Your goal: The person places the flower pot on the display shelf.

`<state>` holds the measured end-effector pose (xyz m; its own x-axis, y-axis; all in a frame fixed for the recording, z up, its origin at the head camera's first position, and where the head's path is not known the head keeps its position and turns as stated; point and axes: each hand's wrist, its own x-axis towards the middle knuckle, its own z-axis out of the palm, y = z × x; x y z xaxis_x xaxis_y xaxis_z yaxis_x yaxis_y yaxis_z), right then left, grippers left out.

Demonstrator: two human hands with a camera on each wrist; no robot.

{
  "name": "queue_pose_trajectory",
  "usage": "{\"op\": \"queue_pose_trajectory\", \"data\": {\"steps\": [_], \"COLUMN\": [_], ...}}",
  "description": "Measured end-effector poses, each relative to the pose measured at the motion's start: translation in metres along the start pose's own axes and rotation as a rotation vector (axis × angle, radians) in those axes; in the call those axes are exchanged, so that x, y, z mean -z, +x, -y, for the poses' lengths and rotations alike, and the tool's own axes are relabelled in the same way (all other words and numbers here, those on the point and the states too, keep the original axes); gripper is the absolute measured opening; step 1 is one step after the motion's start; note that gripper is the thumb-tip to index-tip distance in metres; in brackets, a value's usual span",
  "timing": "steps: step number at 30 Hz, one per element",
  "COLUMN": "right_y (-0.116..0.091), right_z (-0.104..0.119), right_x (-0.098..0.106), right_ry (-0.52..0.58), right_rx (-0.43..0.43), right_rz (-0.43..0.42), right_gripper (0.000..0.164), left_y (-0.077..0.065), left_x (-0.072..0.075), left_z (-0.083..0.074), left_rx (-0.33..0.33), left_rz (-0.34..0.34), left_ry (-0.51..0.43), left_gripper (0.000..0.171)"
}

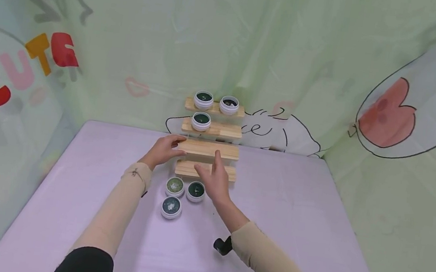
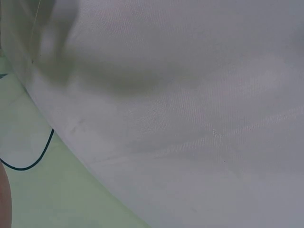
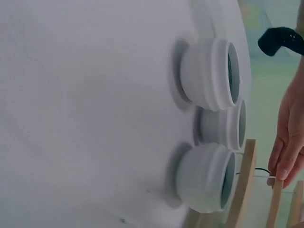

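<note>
A tiered wooden display rack (image 1: 216, 150) stands at the back of the table. My left hand (image 1: 162, 149) grips the left end of its third board from the top, thumb and fingers at the board's edge; the right wrist view shows these fingers (image 3: 285, 161) too. My right hand (image 1: 216, 181) is over the lowest board, thumb and index finger spread apart, holding nothing. Just in front of the rack, three white jars with green or dark contents sit on the table: one left (image 1: 174, 186), one right (image 1: 196, 191), one nearer (image 1: 171, 206).
Two more jars stand on the top board, one left (image 1: 204, 100) and one right (image 1: 229, 105). Another jar (image 1: 201, 121) is on the second board's left part. A pale, drawn-on curtain (image 1: 311, 75) surrounds the lilac-covered table (image 1: 289, 217). The left wrist view shows mostly tablecloth (image 2: 190, 142).
</note>
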<state>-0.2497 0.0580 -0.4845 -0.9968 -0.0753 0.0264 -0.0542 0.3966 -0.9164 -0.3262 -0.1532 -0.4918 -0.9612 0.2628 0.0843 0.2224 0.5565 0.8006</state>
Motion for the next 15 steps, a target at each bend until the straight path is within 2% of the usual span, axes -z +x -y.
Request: {"op": "queue_pose_trajectory", "data": {"steps": [5,15], "right_y": [-0.017,-0.053], "right_z": [-0.015,-0.049], "right_x": [-0.001,-0.008], "right_ry": [0.040,0.034], "right_rx": [0.001,-0.009], "right_rz": [0.008,-0.007], "right_gripper": [0.090,0.090], "left_y": [0.000,-0.001], "left_x": [0.000,-0.001], "left_z": [0.001,0.002], "left_rx": [0.001,0.001], "left_rz": [-0.011,-0.009], "left_ry": [0.002,-0.006], "left_gripper": [0.059,0.059]}}
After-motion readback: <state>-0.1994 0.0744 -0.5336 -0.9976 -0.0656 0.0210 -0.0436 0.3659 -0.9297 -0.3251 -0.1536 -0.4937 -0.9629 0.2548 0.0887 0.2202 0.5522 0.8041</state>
